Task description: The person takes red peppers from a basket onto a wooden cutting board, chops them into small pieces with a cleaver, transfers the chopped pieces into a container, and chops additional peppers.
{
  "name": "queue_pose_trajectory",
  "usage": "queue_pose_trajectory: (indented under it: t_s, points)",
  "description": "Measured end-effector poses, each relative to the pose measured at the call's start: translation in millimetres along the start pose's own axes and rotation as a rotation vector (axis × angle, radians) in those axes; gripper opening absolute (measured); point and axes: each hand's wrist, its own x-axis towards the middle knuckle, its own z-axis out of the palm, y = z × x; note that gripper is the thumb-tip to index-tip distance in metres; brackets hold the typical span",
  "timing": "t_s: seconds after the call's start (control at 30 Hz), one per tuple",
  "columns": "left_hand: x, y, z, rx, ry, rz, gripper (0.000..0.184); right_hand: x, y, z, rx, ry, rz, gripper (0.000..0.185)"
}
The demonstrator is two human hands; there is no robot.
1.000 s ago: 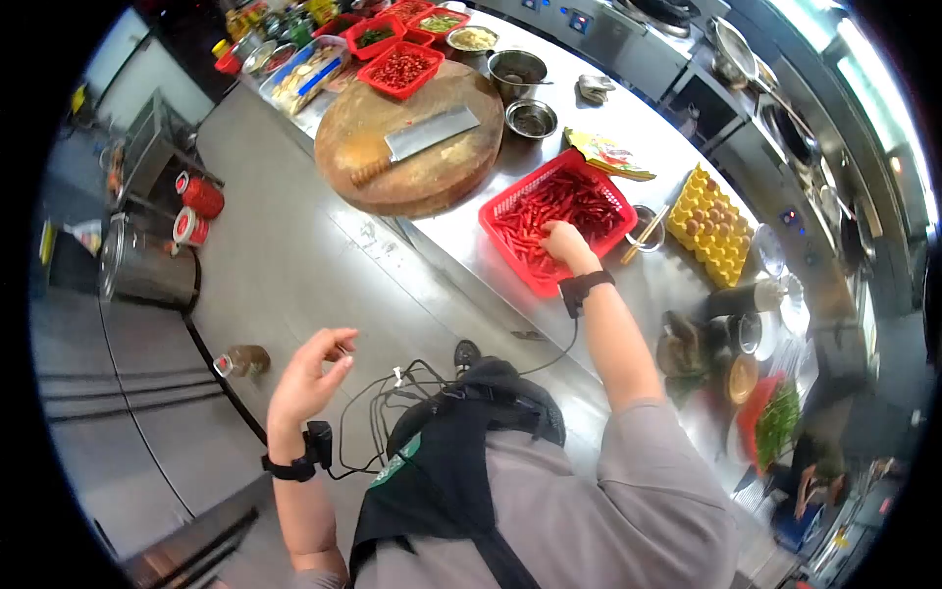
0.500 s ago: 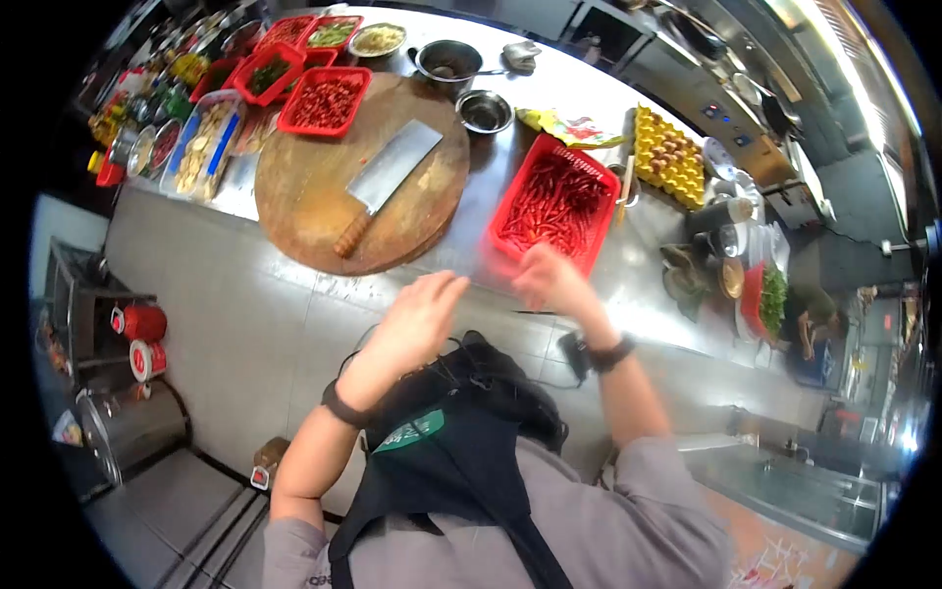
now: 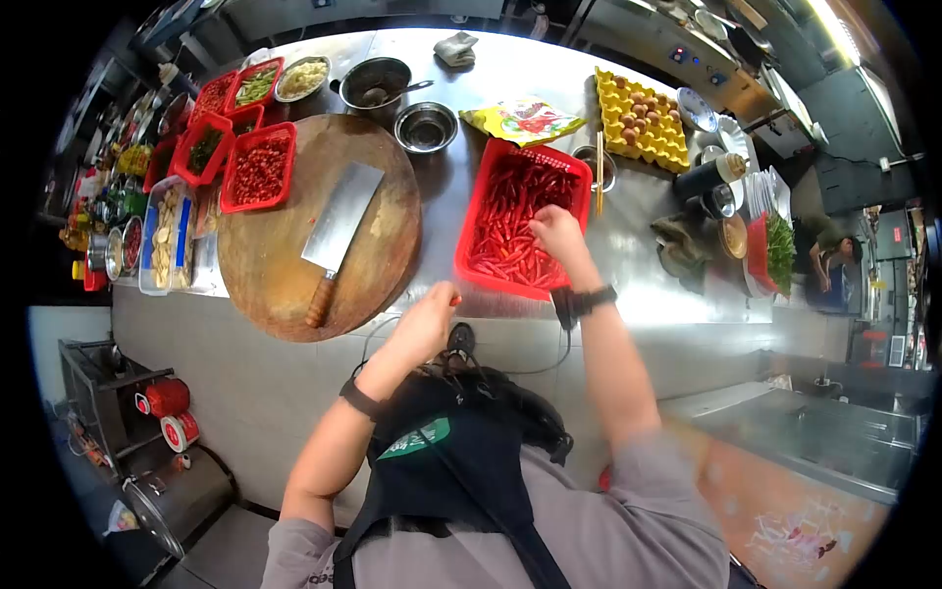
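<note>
So the dried-looking red chilies (image 3: 515,221) are heaped in a red plastic basket (image 3: 465,240), a touch right of centre in the frame. Right hand (image 3: 557,234) is over the basket's right side, fingers curled in at the heap; can't tell from here if they've got a chili. Left hand (image 3: 429,319) is well apart from it, low of centre, just off the basket's lower left, fingers bent in. There's a speck of red at the fingertips, too small to make out, so no idea if it's pinched.

Yellow packet (image 3: 525,120) lies right above the basket, chopsticks (image 3: 600,177) beside it across a small bowl (image 3: 608,169). Left of centre there's a big round chopping board (image 3: 260,260) with a cleaver (image 3: 341,218) flat on it, handle toward the bottom. Yellow egg tray (image 3: 610,103), upper right, has some eggs in it.
</note>
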Motion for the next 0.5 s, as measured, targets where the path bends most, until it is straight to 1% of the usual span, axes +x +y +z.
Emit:
queue_pose_trajectory:
  t_s: [0.03, 0.1, 0.13, 0.17, 0.23, 0.27, 0.3, 0.33, 0.37, 0.43, 0.47, 0.5]
  points:
    - [2, -1, 7, -0.032, 0.022, -0.021, 0.017, 16, 15, 8, -0.114, 0.035, -0.069, 0.026]
    - [6, 2, 11, -0.064, 0.024, -0.03, 0.015, 29, 15, 22, -0.276, 0.007, -0.022, 0.03]
    - [15, 4, 11, -0.09, 0.045, -0.02, 0.013, 29, 11, 29, -0.309, 0.0, 0.029, 0.032]
    - [24, 3, 9, -0.112, 0.067, -0.008, 0.012, 31, 6, 33, -0.302, 0.007, 0.025, 0.032]
    - [35, -4, 13, -0.089, 0.025, -0.018, 0.012, 25, 7, 40, -0.382, 0.078, 0.067, 0.029]
    - [42, -8, 12, -0.088, 0.022, -0.015, 0.011, 19, 10, 41, -0.377, 0.075, 0.085, 0.029]
    - [48, -11, 12, -0.089, 0.022, -0.009, 0.01, 14, 11, 36, -0.262, 0.113, 0.019, 0.027]
    - [55, -13, 11, -0.083, 0.029, 0.004, 0.014, 15, 9, 30, -0.151, 0.155, -0.061, 0.026]
    - [63, -14, 10, -0.086, 0.038, 0.012, 0.014, 7, 8, 26, -0.035, 0.15, -0.092, 0.021]
    - [75, -12, 8, -0.474, -0.055, -0.278, 0.022, -26, -41, 11, 0.383, -0.182, 0.201, 0.016]
    - [81, -31, 24, -0.554, -0.012, -0.207, 0.029, -38, -57, 10, 0.442, -0.27, 0.194, 0.015]
    - [83, -28, 27, -0.557, -0.026, -0.21, 0.029, -50, -66, 14, 0.505, -0.352, 0.188, 0.014]
